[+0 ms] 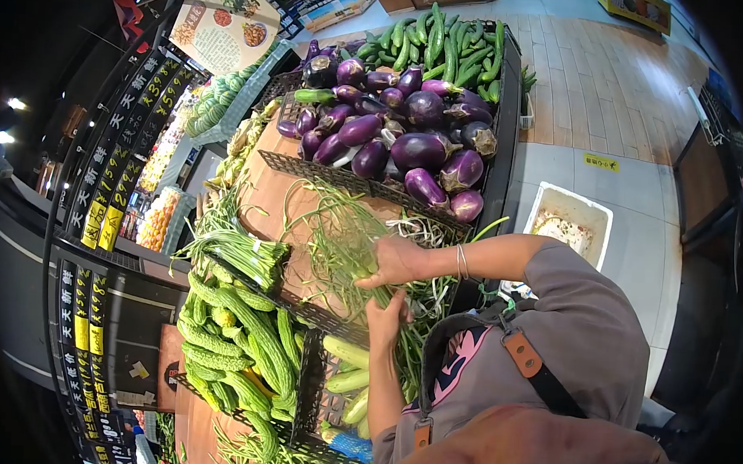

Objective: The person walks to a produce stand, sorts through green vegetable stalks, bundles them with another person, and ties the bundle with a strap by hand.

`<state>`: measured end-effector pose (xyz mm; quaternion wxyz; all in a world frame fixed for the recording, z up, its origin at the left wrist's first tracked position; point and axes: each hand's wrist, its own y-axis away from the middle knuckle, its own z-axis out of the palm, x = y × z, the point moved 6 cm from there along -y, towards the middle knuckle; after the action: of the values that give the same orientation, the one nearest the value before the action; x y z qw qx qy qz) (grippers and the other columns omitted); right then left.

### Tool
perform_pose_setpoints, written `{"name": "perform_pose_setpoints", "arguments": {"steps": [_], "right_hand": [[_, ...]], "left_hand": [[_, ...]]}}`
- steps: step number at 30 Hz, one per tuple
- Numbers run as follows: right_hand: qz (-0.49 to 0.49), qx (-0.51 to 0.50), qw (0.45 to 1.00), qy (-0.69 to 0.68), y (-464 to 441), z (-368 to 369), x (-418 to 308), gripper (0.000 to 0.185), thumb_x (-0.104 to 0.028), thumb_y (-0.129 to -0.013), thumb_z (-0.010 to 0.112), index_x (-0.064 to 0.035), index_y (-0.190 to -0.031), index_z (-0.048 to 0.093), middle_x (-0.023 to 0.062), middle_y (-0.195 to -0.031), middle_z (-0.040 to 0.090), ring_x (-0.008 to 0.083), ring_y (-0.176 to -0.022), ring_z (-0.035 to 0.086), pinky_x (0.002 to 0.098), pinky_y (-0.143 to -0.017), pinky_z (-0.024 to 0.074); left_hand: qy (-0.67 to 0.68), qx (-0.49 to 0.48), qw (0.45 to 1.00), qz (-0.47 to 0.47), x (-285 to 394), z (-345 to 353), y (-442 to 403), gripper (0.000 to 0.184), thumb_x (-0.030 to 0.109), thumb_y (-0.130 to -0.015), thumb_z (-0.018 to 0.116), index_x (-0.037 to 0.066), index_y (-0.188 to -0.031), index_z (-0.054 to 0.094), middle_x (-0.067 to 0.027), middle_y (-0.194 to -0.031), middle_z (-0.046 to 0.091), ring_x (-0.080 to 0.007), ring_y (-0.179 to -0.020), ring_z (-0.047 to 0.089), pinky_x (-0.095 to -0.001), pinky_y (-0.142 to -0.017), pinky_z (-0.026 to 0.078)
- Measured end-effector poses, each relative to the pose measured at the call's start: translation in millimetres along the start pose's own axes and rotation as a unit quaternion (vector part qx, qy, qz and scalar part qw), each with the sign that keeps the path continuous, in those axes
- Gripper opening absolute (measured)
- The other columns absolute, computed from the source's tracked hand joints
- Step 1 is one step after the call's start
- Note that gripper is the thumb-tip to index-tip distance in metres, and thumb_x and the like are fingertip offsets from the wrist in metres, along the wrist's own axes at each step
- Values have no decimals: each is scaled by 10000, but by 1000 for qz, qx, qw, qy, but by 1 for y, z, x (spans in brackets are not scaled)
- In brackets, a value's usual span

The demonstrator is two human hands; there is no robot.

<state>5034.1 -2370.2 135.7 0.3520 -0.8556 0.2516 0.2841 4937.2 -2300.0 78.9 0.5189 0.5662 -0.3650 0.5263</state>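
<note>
My right hand (397, 261), with a thin bracelet at its wrist, is closed round a bunch of thin green stalks (335, 231). Just below it, my left hand (387, 318) also grips the stalks, its fingers closed. The loose tops of the bunch fan out over the wooden display board (305, 266) and look slightly blurred. Longer green stems (414, 348) run down beside my left hand toward the apron. A tied bundle of long green beans (244, 256) lies to the left of the bunch.
Eggplants (425, 108) and cucumbers (452, 47) fill a black crate (365, 181) at the top. Bitter melons (240, 350) lie lower left, beside pale green gourds (348, 382). A white foam box (570, 218) stands on the floor at right. Price signs (103, 190) hang at left.
</note>
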Motion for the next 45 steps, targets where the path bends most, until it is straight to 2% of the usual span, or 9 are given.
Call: {"name": "perform_pose_setpoints", "arguments": {"steps": [7,14,23,26,30,33,35,40,45], "right_hand": [[-9,-136,989,-59,-17,-4,1,530,-518,-740,617,-31,-948,652,142,-867,659,273,-805,624,363,-722,470],[-63,-303,950,38,3,-19,-3,283,-326,-849,519,-76,-807,644,152,-678,602,327,-654,584,422,-589,431],[-219,-368,882,199,45,-15,-61,92,-123,-749,516,-36,-729,494,132,-559,533,325,-542,570,430,-475,427],[-282,-386,848,228,43,-9,-76,83,-103,-703,542,-24,-718,559,123,-562,572,312,-549,597,418,-475,454],[-327,-536,711,318,20,-11,-72,119,-145,-706,564,-42,-670,609,148,-657,609,326,-599,593,419,-518,454],[-154,-545,816,117,-26,-31,-52,132,-177,-752,587,-59,-705,623,131,-659,601,267,-585,564,362,-549,441],[-107,-568,805,-132,-22,-30,-24,240,-260,-855,531,-40,-839,626,18,-643,570,112,-574,486,278,-525,409],[155,-485,831,-224,-9,-20,-33,298,-330,-917,483,-81,-808,606,-48,-586,462,43,-533,418,221,-472,342],[-219,-237,946,15,5,-27,-65,213,-227,-854,527,-53,-731,541,106,-592,531,309,-510,521,379,-486,397]], "left_hand": [[87,134,987,18,6,-38,-3,111,61,-829,554,64,-834,443,30,-569,366,-69,-420,331,-227,-364,265],[-14,116,993,35,7,-51,-15,165,77,-827,581,63,-701,475,31,-525,409,-71,-396,362,-235,-365,268],[-381,135,909,108,8,-42,-38,225,128,-743,570,-36,-896,557,-285,-782,590,-428,-814,584,-455,-689,466],[-624,74,770,112,-2,-1,-33,125,116,-754,547,23,-836,557,-202,-691,604,-367,-714,617,-455,-606,484],[-629,-37,723,282,-19,51,-3,132,168,-755,562,39,-783,561,-155,-648,597,-336,-604,602,-436,-525,472],[-604,-58,756,244,23,48,25,151,146,-713,638,35,-806,598,-138,-682,614,-311,-625,617,-373,-554,483],[-349,5,893,285,59,20,41,190,133,-729,661,7,-854,594,-158,-697,617,-286,-633,625,-340,-580,486],[-174,100,956,212,92,-25,45,232,96,-761,630,9,-975,608,-71,-769,652,-108,-683,589,-267,-659,472],[-43,115,979,164,73,-35,20,273,115,-750,638,-28,-980,597,-77,-869,651,-91,-790,568,-256,-731,451]]}}
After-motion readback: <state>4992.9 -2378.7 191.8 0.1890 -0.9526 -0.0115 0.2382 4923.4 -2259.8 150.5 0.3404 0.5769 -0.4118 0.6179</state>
